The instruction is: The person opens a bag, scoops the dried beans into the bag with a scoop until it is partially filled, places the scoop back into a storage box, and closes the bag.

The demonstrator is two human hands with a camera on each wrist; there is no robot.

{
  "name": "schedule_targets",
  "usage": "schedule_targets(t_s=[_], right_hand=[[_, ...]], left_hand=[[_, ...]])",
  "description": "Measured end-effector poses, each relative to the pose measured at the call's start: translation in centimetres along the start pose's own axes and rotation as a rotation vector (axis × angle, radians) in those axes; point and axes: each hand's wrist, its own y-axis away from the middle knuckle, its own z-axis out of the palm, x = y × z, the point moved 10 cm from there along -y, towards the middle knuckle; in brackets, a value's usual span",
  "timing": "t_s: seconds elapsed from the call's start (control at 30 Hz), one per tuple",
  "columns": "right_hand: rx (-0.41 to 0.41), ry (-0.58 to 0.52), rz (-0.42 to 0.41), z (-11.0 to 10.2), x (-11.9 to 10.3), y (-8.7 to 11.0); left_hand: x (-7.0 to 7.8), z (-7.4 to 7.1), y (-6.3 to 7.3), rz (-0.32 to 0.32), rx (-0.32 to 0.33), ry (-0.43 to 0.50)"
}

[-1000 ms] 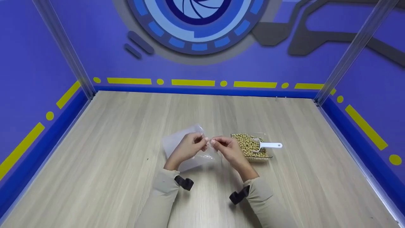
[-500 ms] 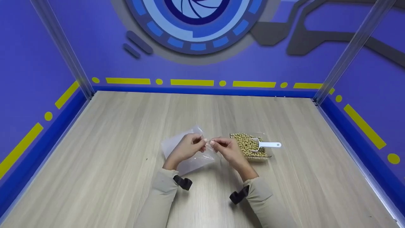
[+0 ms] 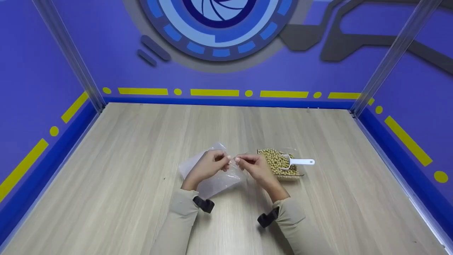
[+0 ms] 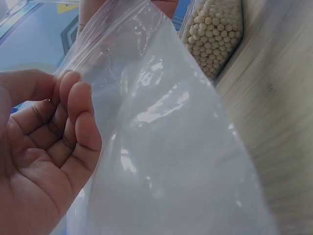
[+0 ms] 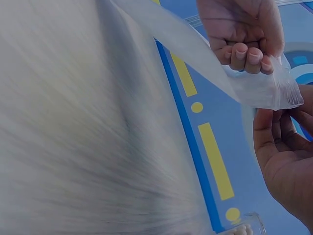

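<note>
A translucent zip-lock bag (image 3: 219, 182) hangs between the two hands, its zip edge at the top. In the left wrist view the bag (image 4: 166, 147) shows a wide, shiny, smooth face with nothing visible inside. My left hand (image 3: 208, 165) pinches the zip edge between thumb and index finger, the other fingers curled against the bag. At the corner of that same edge, my right hand (image 3: 259, 170) pinches the plastic with thumb and fingertips. The right wrist view shows both the left hand (image 5: 242, 36) and right hand (image 5: 288, 161) at the bag's mouth.
Just right of the right hand stands a clear box (image 3: 299, 173) of round, pale yellow beans (image 3: 272, 159). A white scoop (image 3: 300, 162) lies in the beans, its handle past the box's right rim. Blue walls (image 3: 226, 79) enclose the wooden table (image 3: 141, 159).
The bag's lower part has swung slightly left and toward the person. Both hands keep their pinch on the zip edge and have barely moved.
</note>
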Motion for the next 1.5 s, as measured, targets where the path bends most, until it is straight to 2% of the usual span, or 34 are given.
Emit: schedule_targets(t_s=[0.17, 0.4, 0.47, 0.77, 1.03, 1.5], right_hand=[[0.01, -0.004, 0.007, -0.1, 0.0, 0.0], [0.012, 0.023, -0.007, -0.3, 0.0, -0.1], [0.01, 0.026, -0.012, -0.4, 0.0, -0.2], [0.022, 0.027, -0.007, -0.7, 0.1, -0.4], [0.034, 0.036, 0.0, -0.8, 0.0, -0.3], [0.055, 0.069, 0.013, -1.2, 0.4, -0.5]], left_hand=[[2.1, -0.2, 0.9, 0.01, -0.005, -0.015], [-1.0, 0.0, -0.3, -0.007, -0.003, -0.004], [-1.4, 0.0, -0.4, -0.01, -0.001, 0.0], [-1.6, -0.2, -0.4, 0.004, -0.008, 0.013], [-1.7, -0.3, -0.4, 0.02, -0.027, -0.02], [-1.7, -0.1, -0.1, 0.0, -0.076, -0.005]])
